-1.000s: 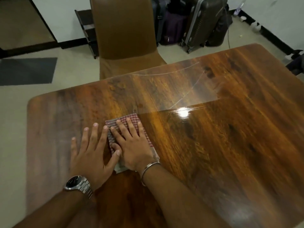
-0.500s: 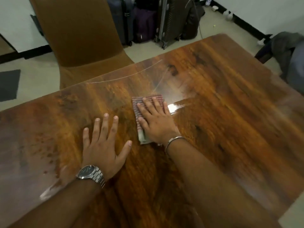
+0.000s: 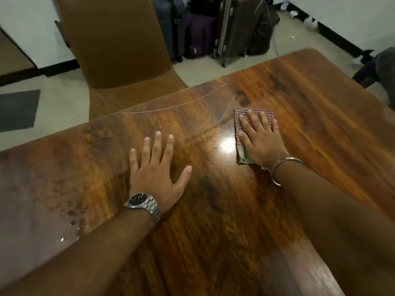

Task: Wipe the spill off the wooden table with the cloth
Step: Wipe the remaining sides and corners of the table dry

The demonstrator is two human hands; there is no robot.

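The glossy wooden table point(image 3: 320, 129) fills most of the head view. My right hand point(image 3: 261, 142) lies flat on a folded red-striped cloth point(image 3: 268, 116), pressing it to the tabletop right of centre. My left hand point(image 3: 156, 176), with a watch on the wrist, rests flat on the bare wood, fingers spread, well left of the cloth. Small droplets point(image 3: 68, 206) sit on the table's left part, and thin curved wet streaks point(image 3: 175, 106) run near the far edge. A bright light glare lies between my hands.
A brown chair point(image 3: 119, 50) stands against the table's far edge. Several suitcases point(image 3: 235, 28) line the wall behind it. A dark mat point(image 3: 17, 110) lies on the floor at left, and a dark object point(image 3: 380, 67) sits off the right corner.
My right hand has slid the cloth to the right and farther across the table, away from my left hand. The left hand stays flat on the wood.
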